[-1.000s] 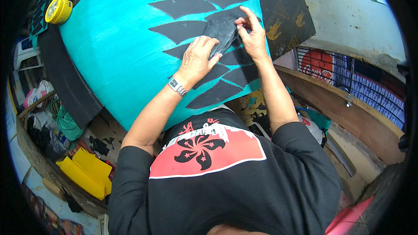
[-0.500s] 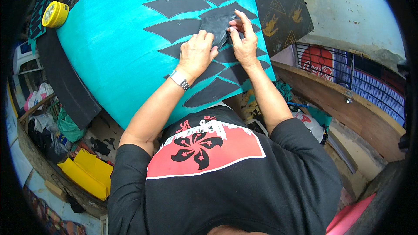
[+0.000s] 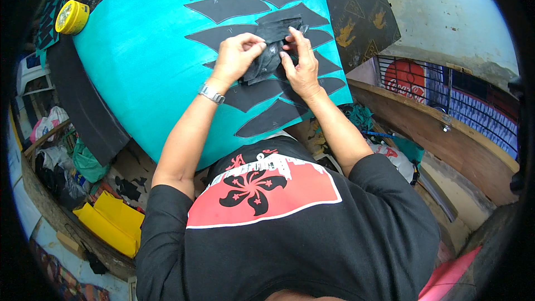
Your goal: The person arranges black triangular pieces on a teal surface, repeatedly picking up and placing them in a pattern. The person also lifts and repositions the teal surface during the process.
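Note:
A crumpled piece of thin black sheet, perhaps leather or plastic, is bunched up over the turquoise sheet. My left hand, with a metal watch at the wrist, has thumb and forefinger pinched together at its left edge. On the other side, the curled fingers and thumb of my right hand grip the same piece; some of its fingertips are hidden in the folds. Beneath and around it lie several flat black leaf-shaped pieces with small pale marks, arranged in rows on the turquoise surface.
A yellow round tub stands at the far left corner. A long black strip hangs along the left edge. Yellow folded material and plastic bags lie lower left. To the right are a wooden ledge and a barred window.
The black piece has been spread and unfolded, with a part now flopping toward me. My left hand has moved left and its grip has changed to a pinch; the right hand has come slightly nearer.

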A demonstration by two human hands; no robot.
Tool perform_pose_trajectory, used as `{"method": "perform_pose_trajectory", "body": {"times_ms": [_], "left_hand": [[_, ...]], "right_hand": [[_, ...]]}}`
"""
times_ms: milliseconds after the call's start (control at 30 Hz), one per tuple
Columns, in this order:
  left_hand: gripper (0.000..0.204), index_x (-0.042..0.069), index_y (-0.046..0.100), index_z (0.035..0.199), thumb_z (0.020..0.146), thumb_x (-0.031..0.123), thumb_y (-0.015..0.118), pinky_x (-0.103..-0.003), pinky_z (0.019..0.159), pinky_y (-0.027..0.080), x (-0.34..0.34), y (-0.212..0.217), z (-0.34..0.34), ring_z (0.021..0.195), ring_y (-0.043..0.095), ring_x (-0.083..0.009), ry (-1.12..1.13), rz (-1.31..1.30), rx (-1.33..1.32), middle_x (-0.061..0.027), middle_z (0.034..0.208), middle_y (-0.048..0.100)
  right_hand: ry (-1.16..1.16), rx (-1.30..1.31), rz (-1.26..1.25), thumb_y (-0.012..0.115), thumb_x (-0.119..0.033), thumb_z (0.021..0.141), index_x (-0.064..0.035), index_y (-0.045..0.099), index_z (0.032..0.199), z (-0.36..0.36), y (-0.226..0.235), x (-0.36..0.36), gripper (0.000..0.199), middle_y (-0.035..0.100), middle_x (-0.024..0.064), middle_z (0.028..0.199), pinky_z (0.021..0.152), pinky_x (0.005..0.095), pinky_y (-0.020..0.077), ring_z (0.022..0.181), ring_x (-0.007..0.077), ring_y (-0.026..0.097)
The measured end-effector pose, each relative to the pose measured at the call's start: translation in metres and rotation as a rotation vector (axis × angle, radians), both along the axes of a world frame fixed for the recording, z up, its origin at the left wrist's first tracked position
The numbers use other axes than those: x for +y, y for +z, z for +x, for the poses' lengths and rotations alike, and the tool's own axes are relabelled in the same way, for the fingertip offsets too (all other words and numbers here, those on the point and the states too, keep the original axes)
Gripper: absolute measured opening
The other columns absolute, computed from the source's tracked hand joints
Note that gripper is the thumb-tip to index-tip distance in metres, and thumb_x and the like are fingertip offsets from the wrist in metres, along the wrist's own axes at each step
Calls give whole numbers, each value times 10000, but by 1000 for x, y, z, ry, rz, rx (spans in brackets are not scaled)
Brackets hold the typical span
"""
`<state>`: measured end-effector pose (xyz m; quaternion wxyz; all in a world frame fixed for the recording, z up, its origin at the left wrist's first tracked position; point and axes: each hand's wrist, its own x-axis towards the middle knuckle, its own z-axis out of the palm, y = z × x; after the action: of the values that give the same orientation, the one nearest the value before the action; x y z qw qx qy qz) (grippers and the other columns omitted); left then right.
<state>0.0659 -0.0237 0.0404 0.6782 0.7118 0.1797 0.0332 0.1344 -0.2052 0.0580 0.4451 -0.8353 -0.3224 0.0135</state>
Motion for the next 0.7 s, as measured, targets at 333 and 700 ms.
{"method": "perform_pose_trajectory", "body": {"times_ms": [333, 700], "left_hand": [[216, 44, 632, 1158, 967, 145, 635, -266, 905, 489, 92, -9, -54, 997, 614, -109, 513, -861, -205, -28, 1077, 662], [168, 9, 661, 1097, 938, 63, 671, -213, 771, 500, 34, 35, -59, 885, 605, -51, 206, -355, -264, 6, 993, 663]], "right_hand": [[-29, -22, -209, 701, -19, 729, -93, 323, 1531, 1, 13, 10, 889, 616, 101, 975, 815, 399, 514, 860, 240, 623], [160, 695, 322, 753, 54, 801, -192, 97, 1585, -23, 63, 77, 1051, 558, 112, 1188, 881, 322, 551, 1034, 175, 633]]}}
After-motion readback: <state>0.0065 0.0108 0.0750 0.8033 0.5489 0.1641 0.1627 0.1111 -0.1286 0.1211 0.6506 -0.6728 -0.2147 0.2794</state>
